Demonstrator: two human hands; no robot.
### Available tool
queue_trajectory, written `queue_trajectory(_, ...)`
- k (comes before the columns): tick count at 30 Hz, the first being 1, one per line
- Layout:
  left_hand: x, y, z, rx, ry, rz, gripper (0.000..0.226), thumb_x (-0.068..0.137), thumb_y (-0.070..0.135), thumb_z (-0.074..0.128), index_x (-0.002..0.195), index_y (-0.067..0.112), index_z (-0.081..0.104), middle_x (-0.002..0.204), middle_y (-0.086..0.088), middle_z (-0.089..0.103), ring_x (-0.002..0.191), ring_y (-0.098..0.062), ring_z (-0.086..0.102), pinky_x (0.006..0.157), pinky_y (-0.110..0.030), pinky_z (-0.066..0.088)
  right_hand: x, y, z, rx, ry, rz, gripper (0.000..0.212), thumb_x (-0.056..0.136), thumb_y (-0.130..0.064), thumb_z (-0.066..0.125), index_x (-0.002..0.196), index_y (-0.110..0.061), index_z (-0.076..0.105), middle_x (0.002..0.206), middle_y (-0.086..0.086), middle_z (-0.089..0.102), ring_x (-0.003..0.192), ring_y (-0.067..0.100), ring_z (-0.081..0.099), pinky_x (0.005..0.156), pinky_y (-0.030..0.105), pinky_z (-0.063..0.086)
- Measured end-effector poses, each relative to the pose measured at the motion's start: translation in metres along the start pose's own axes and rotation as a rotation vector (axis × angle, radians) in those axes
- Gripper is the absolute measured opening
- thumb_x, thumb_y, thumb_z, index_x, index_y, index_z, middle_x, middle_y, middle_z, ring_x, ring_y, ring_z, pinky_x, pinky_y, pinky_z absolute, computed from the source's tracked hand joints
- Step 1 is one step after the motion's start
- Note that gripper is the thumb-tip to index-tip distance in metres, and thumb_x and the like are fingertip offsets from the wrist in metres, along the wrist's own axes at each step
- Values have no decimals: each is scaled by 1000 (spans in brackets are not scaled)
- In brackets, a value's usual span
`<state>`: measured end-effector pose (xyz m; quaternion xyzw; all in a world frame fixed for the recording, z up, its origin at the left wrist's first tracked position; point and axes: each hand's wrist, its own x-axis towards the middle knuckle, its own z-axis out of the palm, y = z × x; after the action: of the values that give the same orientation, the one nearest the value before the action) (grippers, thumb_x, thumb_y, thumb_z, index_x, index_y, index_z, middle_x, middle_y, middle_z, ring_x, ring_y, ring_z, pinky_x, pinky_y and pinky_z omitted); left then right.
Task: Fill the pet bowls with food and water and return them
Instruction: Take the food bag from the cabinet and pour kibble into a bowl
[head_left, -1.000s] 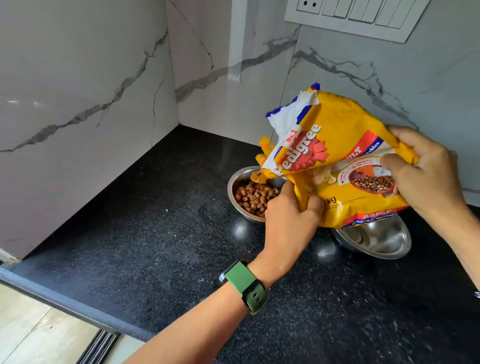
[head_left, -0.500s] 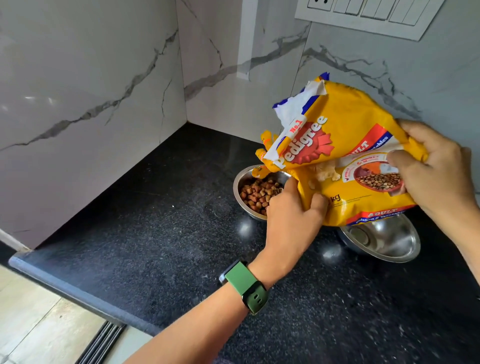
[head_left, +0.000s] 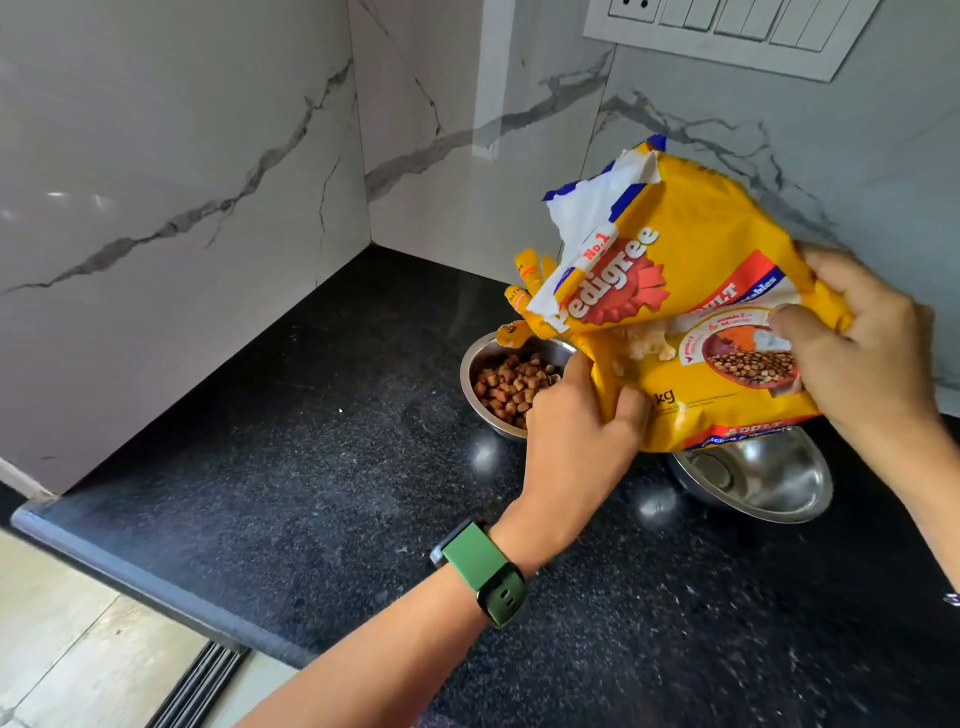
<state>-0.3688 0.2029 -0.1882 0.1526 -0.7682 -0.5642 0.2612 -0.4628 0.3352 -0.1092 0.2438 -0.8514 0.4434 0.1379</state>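
My left hand (head_left: 574, 441) grips the lower front corner of the yellow food bag (head_left: 691, 317), thumb (head_left: 628, 415) pressed on its face and the other fingers curled round the edge. My right hand (head_left: 867, 358) pinches the far end of the bag, thumb (head_left: 795, 327) over the printed picture of kibble, fingers wrapped behind. The bag hangs tilted, its torn white mouth pointing left above the left bowl (head_left: 483, 395), which stands on the black tabletop (head_left: 311, 467) and holds a heap of brown kibble (head_left: 511, 387). The second steel bowl (head_left: 763, 483) sits just beside it, under the bag. I read "No.1", "Pedigree", "ADULT" and "kg" on the bag. A green watch (head_left: 483, 569) is on my left wrist.
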Motion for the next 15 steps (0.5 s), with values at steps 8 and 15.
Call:
queue_trajectory(8,-4,-13,12,-41,-70,-129,31,70,39,49,92,16,51,89,-14,69,75,-38,68,69,-48,57,0,24,3,-66,-115,55,46,85,-3,54,112,-39,60,84,-1,65,71,17,66,49,19,53)
queue_trajectory(15,-7,2,5,33,-24,-8,24,74,34,46,89,17,52,66,1,57,68,-27,58,65,-32,48,-4,17,-4,52,-9,-13,46,85,-3,53,113,-39,58,85,-16,64,66,-7,64,56,9,50)
